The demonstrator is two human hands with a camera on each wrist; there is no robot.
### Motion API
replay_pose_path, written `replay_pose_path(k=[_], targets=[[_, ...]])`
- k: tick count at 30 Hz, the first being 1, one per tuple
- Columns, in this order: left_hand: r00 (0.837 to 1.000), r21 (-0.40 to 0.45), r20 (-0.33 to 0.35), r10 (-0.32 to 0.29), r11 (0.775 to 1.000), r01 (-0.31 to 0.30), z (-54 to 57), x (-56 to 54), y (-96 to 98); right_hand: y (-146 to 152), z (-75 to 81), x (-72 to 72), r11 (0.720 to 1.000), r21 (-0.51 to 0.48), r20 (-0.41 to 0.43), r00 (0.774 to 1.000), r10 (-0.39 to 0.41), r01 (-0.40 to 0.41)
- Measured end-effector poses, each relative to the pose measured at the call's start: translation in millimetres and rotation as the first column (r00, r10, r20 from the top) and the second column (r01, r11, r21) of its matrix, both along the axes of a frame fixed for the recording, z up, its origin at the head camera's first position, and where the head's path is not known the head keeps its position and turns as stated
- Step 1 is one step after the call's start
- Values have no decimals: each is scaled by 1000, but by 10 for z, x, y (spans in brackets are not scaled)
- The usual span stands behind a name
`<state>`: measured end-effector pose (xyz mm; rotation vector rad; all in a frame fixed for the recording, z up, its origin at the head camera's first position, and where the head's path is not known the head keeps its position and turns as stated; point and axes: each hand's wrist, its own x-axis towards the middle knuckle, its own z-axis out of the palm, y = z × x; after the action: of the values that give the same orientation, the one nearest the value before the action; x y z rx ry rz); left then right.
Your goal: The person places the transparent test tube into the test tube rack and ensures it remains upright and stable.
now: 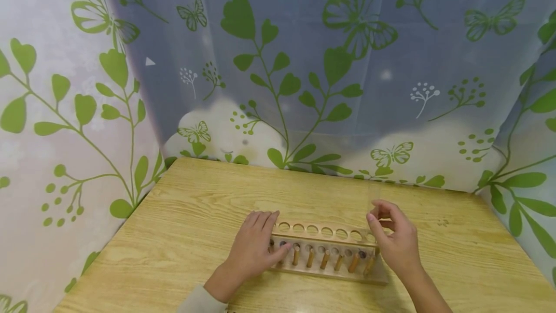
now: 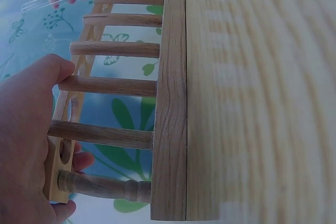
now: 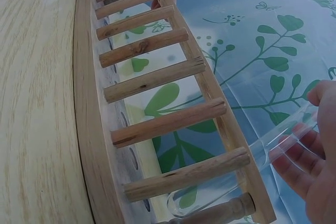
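A wooden test tube rack (image 1: pixel 330 274) stands on the table, with a row of round holes along its upper bar and upright pegs in front. My left hand (image 1: pixel 256 243) holds the rack's left end, its thumb in front of the upper bar and fingers behind, as the left wrist view also shows. At the right end, my right hand (image 1: pixel 397 235) pinches a clear glass test tube (image 3: pixel 273 139) between thumb and fingers. In the right wrist view the tube passes through the upper bar, its rounded end low near the base, beside the end peg (image 3: pixel 223 209).
The rack rests on a wood-grain table (image 1: pixel 208 192). Behind the table hangs a cloth (image 1: pixel 299 86) printed with green leaves and butterflies, and similar cloth stands at both sides.
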<state>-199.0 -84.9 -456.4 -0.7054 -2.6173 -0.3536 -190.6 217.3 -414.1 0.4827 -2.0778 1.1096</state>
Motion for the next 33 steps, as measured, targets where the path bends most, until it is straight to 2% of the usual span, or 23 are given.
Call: replay_pose_path(k=[6, 12, 16, 24, 33], targets=[[1000, 3, 11, 3, 1000, -3, -11, 7, -4, -133, 199, 146, 1000, -9, -5, 1000, 5, -5], [1000, 9, 11, 1, 1000, -1, -4, 7, -4, -153, 232, 169, 1000, -6, -11, 1000, 1, -1], [1000, 18, 18, -2, 1000, 2, 3, 1, -2, -136, 201, 140, 1000, -8, -17, 1000, -1, 1], [1000, 18, -4, -9, 1000, 9, -5, -2, -8, 20, -73, -27, 999, -18, 10, 1000, -26, 26], [1000, 19, -16, -10, 1000, 10, -14, -2, -7, 32, -88, -29, 999, -25, 36, 999, -19, 20]])
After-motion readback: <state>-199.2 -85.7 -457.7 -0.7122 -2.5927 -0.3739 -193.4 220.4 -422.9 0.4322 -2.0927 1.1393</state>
